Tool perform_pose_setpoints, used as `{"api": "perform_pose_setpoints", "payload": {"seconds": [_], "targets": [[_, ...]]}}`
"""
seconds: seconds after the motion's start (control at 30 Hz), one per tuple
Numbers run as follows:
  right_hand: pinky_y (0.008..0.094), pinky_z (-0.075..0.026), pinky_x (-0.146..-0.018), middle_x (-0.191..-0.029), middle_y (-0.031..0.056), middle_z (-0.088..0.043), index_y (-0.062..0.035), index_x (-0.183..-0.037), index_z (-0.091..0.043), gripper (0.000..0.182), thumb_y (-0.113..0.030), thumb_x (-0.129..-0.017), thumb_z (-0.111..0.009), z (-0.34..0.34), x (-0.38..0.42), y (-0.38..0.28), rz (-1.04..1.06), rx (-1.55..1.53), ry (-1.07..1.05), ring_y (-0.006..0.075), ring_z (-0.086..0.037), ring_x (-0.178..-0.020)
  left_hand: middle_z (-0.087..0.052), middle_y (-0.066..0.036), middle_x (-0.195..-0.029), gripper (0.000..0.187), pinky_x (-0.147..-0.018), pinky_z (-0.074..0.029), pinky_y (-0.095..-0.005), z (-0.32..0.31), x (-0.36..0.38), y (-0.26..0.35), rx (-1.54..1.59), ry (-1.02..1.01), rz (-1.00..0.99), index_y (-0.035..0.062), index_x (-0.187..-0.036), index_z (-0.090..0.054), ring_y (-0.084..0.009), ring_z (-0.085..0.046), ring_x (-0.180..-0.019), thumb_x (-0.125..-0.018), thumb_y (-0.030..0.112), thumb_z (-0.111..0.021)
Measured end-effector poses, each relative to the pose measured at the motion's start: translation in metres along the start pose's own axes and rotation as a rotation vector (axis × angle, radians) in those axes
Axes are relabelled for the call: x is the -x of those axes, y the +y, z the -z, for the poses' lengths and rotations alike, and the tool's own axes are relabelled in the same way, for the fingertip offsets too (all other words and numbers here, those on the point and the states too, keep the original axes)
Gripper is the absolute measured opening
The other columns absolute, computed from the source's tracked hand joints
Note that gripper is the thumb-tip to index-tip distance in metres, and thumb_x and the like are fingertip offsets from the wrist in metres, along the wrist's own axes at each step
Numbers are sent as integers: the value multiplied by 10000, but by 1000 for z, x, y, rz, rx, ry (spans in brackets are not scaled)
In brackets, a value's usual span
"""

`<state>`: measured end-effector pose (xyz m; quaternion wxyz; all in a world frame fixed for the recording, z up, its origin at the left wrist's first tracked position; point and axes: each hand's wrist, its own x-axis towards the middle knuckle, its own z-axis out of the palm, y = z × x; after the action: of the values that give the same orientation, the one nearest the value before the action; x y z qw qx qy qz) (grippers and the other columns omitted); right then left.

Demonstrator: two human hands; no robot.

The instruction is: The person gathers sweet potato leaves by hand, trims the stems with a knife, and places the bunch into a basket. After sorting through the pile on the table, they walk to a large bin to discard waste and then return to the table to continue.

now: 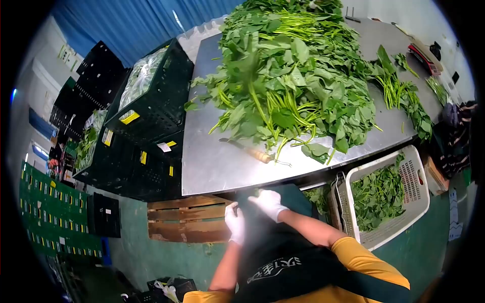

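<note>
Both of my hands wear white gloves and are close together in front of my dark apron, below the front edge of the metal table [217, 171]. My left hand [235, 222] is on the left with its fingers bent; blur hides what it may hold. My right hand [269, 203] has its fingers curled together, with a small green bit at the fingertips, too blurred to name. A big heap of leafy greens [303, 86] covers the middle of the table. A knife with a wooden handle [258, 155] lies near the front edge beside the stems.
A white basket [422, 187] with leaves stands at the right below the table. Dark crates [151, 121] with packed greens are stacked at the left. A wooden pallet [187, 230] lies on the floor. More greens [399, 91] and a red device [422, 59] are on the table's right.
</note>
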<state>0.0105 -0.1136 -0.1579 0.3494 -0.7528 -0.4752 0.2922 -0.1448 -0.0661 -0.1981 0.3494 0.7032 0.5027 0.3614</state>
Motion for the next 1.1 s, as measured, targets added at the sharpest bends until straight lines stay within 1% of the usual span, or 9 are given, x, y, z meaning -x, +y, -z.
{"api": "perform_pose_setpoints", "payload": {"seconds": [0.13,0.27,0.4,0.53,0.67,0.77,0.8,0.97,1.1], "targets": [[248,-376,-453,-609,7,-552,-16,-836,-658,211,-225,-839,-633,13,-6,45,-252,-529,-118,81,-478,-494,-610,-147,-988,202,-873,-456,-354,12,1,16,-105,37,-78,-3,-985,-600,-277,-585,-947,-790,6,-548],[234,-360,-451,-615,11,-549,-1,-825,-655,189,-187,-835,-625,95,49,76,-392,-661,207,71,-452,-487,-620,-134,-994,201,-891,-448,-393,13,9,-20,-314,90,-222,31,-973,-604,-304,-577,-966,-776,71,-594],[389,-512,-664,-799,172,-666,-50,-860,-668,301,-325,-743,-708,158,132,200,-595,687,344,337,-653,-755,-627,-143,-1020,190,-888,-463,-393,8,23,-33,-454,-16,-322,51,-940,-616,-304,-582,-991,-751,69,-617],[393,-513,-641,-793,158,-643,-22,-990,-630,485,-391,-698,-745,155,182,278,-481,838,521,326,-640,-703,-642,-136,-1012,126,-838,-470,-410,18,32,14,-280,-135,-364,68,-843,-657,-309,-586,-963,-741,88,-587],[280,-485,-594,-773,114,-668,13,-962,-627,167,-74,-819,-631,92,123,237,-71,-430,336,184,-622,-648,-621,-111,-1067,141,-841,-455,-397,14,36,-15,-390,-186,-341,71,-882,-633,-288,-562,-1007,-756,105,-579],[322,-472,-808,-1015,78,-637,-25,-1153,-578,345,-274,-936,-478,96,110,-50,-229,-858,-47,183,-590,-886,-599,-97,-1083,183,-856,-444,-381,12,36,-26,-433,-183,-345,66,-955,-606,-267,-548,-1031,-781,105,-565],[246,-470,-592,-829,97,-636,21,-1050,-579,334,-274,-894,-579,31,66,34,-273,-1338,-236,168,-596,-674,-592,-91,-1089,191,-860,-441,-377,10,38,-30,-444,-171,-342,67,-967,-599,-263,-543,-1040,-784,110,-562],[326,-462,-697,-919,112,-613,31,-1140,-538,459,-363,-905,-518,-62,35,70,-748,-1445,-654,229,-565,-798,-541,-90,-1170,254,-935,-406,-364,-3,42,-41,-449,-109,-297,91,-1040,-582,-247,-484,-1147,-791,131,-554],[329,-380,-983,-1177,120,-579,9,-1279,-470,469,-323,-951,-424,-70,22,80,-555,-1674,-829,226,-533,-1064,-527,-92,-1210,233,-946,-403,-363,0,39,-45,-437,-128,-202,91,-1035,-577,-249,-487,-1144,-811,153,-551]]}}
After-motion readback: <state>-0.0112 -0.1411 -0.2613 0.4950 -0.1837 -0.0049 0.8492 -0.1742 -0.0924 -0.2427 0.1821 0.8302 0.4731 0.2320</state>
